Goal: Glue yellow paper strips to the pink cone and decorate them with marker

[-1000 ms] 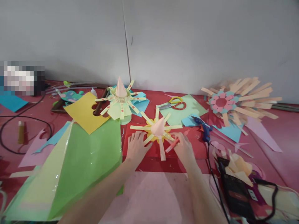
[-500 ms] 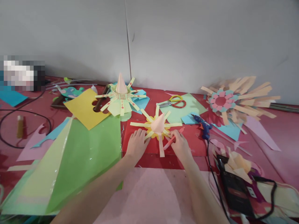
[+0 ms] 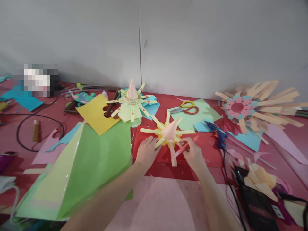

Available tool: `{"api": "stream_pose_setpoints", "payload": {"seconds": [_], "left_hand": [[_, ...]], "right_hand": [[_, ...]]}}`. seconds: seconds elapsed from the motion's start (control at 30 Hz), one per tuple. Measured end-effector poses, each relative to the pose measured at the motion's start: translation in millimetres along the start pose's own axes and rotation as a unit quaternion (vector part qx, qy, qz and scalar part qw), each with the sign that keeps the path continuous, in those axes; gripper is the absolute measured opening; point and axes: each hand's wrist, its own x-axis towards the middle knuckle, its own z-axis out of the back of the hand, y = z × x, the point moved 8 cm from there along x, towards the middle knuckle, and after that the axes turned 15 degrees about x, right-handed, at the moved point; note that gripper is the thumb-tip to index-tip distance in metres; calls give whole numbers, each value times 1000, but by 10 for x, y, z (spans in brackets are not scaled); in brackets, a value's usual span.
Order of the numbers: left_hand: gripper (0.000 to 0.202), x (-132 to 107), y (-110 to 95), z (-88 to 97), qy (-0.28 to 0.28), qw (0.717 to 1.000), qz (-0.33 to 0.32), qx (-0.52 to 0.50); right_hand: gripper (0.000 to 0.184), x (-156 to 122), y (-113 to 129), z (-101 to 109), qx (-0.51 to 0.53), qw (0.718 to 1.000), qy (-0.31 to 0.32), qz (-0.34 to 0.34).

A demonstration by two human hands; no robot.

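A paper craft (image 3: 168,132) lies on a red sheet (image 3: 207,150): a pink cone on a yellow flower with pale yellow strips spreading outward. My left hand (image 3: 146,152) rests flat on the red sheet, fingers spread, with fingertips on the craft's left strips. My right hand (image 3: 192,153) is closed around a red pen (image 3: 185,147), its tip at the craft's lower right strips.
A second cone craft (image 3: 131,102) stands behind, by a yellow sheet (image 3: 95,114). Scissors (image 3: 184,107) lie on a green sheet, and a blue glue gun (image 3: 218,134) with its cord sits to the right. A large strip flower (image 3: 250,107) is far right. Green sheets (image 3: 86,166) lie left.
The view has shifted, so everything sits a little further right. Both hands stay at the craft; the right hand with the pen has shifted only slightly.
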Motion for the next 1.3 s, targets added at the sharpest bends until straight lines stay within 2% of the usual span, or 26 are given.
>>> {"api": "stream_pose_setpoints", "payload": {"seconds": [0.1, 0.3, 0.4, 0.5, 0.7, 0.87, 1.1, 1.2, 1.3], "left_hand": [[17, 1, 6, 15, -2, 1000, 5, -10], [14, 14, 47, 27, -10, 999, 24, -40], [12, 15, 86, 75, -23, 996, 45, -78], [12, 17, 130, 99, -12, 990, 74, -116], [13, 30, 171, 74, 17, 980, 98, -172], [15, 29, 190, 69, 10, 978, 99, -184], [15, 4, 189, 113, -10, 974, 101, -203], [12, 14, 193, 111, -21, 970, 100, -219], [16, 21, 206, 110, -29, 970, 104, -219]], "right_hand": [[9, 2, 25, 0, 6, 1000, 8, 6], [13, 20, 51, 132, -2, 999, -49, 19], [14, 22, 43, 151, 4, 998, -58, 16], [13, 24, 33, 139, 13, 998, -63, 8], [12, 47, 42, 72, 19, 998, -52, 5], [12, 47, 16, 24, 39, 998, -47, -9], [10, 4, 37, -141, 60, 998, 7, -2], [9, -14, 58, -143, 61, 998, 13, 7], [9, -9, 60, -73, 60, 998, 0, 12]]}}
